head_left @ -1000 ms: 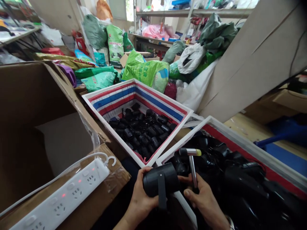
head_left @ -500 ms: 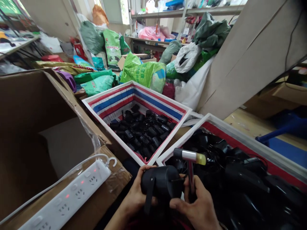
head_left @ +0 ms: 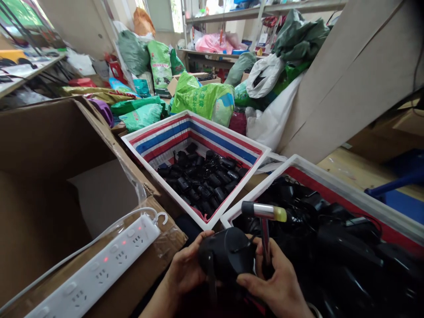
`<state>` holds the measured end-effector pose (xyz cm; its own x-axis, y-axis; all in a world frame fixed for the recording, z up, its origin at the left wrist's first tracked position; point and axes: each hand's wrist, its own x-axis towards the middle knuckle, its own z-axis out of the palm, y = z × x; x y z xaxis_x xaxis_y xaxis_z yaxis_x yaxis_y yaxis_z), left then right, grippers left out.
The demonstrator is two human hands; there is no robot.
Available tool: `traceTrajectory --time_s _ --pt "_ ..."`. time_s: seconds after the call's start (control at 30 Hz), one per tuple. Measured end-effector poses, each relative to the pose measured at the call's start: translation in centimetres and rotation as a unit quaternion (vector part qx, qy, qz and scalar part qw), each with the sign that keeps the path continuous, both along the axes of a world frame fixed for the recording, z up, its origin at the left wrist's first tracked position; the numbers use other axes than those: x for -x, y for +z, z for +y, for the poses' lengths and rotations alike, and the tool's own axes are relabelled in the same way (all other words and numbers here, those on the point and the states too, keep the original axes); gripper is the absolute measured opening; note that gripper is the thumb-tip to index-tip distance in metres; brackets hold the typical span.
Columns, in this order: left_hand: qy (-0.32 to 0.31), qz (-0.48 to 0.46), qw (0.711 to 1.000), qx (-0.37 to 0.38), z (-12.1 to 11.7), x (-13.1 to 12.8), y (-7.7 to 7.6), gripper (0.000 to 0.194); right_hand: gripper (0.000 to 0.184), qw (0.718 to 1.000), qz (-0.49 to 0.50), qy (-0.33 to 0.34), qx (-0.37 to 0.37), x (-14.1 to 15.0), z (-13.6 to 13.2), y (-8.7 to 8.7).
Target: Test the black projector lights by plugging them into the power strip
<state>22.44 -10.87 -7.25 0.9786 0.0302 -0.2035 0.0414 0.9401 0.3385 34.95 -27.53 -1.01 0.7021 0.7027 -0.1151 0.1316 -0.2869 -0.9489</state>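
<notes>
My left hand is wrapped round a black cylindrical lamp housing held low in front of me. My right hand grips the handle of a small hammer with a silver head and a yellow tip, and its thumb presses on the housing too. The hammer stands upright just right of the housing. A thin black wire runs off the housing toward the hammer.
A striped bin ahead holds several small black parts. A second bin at right is full of black lamp bodies. An open cardboard box stands at left with a white power strip on its flap. Bags and shelves crowd the back.
The housing has been turned in my hands. My right hand has closed in against it, with the hammer kept upright beside it.
</notes>
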Motion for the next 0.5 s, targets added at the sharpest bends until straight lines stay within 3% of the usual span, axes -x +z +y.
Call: traceTrajectory --time_s 0.07,0.13,0.3,0.37,0.5 --pt "0.024 0.031 0.999 -0.019 -0.2 -0.4 0.2 0.039 0.061 0.997 0.057 0.021 -0.042 -0.4 -0.1 -0.1" --pt "0.035 0.052 0.996 -0.058 -0.6 -0.7 0.5 0.038 0.06 0.994 0.089 0.014 -0.061 -1.2 -0.2 0.0" --pt "0.099 0.097 0.971 -0.196 -1.0 -1.6 1.4 0.051 0.03 0.994 -0.014 -0.046 -0.102 -4.9 -0.5 1.0" --pt "0.144 0.114 0.938 -0.294 -0.9 -2.1 1.5 0.061 0.022 0.991 -0.057 -0.075 -0.095 -6.4 -0.6 1.2" --pt "0.155 0.205 0.818 -0.514 -0.9 -3.2 0.3 0.069 0.033 0.991 -0.086 -0.088 0.05 -7.9 -1.3 -0.2"
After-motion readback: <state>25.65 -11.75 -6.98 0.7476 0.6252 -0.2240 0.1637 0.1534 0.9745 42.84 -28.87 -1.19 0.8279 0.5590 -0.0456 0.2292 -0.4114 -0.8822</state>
